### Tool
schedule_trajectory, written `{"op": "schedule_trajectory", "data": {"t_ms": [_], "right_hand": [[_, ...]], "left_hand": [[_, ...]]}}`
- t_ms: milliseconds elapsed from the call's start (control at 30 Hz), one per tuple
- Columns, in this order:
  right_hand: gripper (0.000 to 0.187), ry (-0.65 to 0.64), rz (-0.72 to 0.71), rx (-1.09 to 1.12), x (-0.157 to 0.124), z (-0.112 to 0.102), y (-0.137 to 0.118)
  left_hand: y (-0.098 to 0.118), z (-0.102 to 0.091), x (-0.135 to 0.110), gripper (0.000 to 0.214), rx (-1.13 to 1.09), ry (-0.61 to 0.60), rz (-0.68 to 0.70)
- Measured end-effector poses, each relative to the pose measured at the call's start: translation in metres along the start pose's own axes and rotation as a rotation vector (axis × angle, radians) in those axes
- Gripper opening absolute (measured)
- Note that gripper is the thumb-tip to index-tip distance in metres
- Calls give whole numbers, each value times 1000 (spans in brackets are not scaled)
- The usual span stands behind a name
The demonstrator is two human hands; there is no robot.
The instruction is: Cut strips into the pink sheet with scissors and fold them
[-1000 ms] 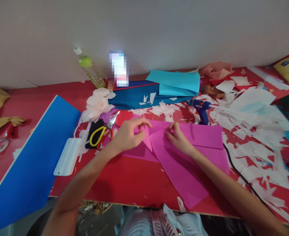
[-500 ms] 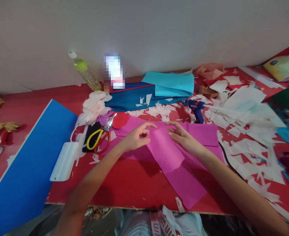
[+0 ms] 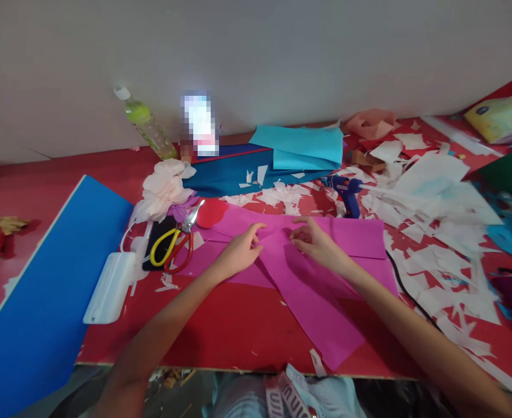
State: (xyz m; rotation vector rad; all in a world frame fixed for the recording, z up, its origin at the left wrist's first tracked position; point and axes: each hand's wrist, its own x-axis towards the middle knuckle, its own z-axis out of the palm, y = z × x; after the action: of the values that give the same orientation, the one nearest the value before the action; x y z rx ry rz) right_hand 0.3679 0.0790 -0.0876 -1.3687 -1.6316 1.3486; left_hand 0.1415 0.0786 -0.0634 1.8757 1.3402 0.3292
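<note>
A long magenta sheet [image 3: 321,325], paper or thin foam, slants towards me across other magenta sheets [image 3: 356,235] on the red table. My left hand [image 3: 241,251] is at the left of its far end, thumb and index finger curved and apart. Opposite it, my right hand [image 3: 314,242] hovers over the right side of that end with fingers loosely bent and a gap between them. Fingertips of both hands are at or very near the sheet; exact contact is unclear. Scissors [image 3: 173,244] with one yellow and one red handle lie left of my left hand, near a red round piece [image 3: 211,213].
A blue glue gun [image 3: 347,194] lies beyond my right hand, its black cord [image 3: 413,299] running towards me. White scraps [image 3: 456,267] cover the right side. At left are a blue board [image 3: 51,290], a white device [image 3: 110,287], a pale fabric flower [image 3: 166,188] and a bottle [image 3: 147,125].
The magenta flap that was curled over between my hands now lies flat along the slanting strip. My left hand has shifted slightly down; the fingers of my right hand have bent more.
</note>
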Motion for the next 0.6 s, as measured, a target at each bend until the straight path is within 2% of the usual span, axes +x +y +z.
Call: {"op": "schedule_trajectory", "data": {"t_ms": [133,400,600], "right_hand": [[36,-12,-21,-46,5,-2,3],[38,33,-106,-218,6,4,4],[38,40,-145,-297,6,8,1]], "left_hand": [[-4,6,2,48,0,11,-15],[1,9,4,52,189,24,-88],[6,8,0,41,345,37,-70]]}}
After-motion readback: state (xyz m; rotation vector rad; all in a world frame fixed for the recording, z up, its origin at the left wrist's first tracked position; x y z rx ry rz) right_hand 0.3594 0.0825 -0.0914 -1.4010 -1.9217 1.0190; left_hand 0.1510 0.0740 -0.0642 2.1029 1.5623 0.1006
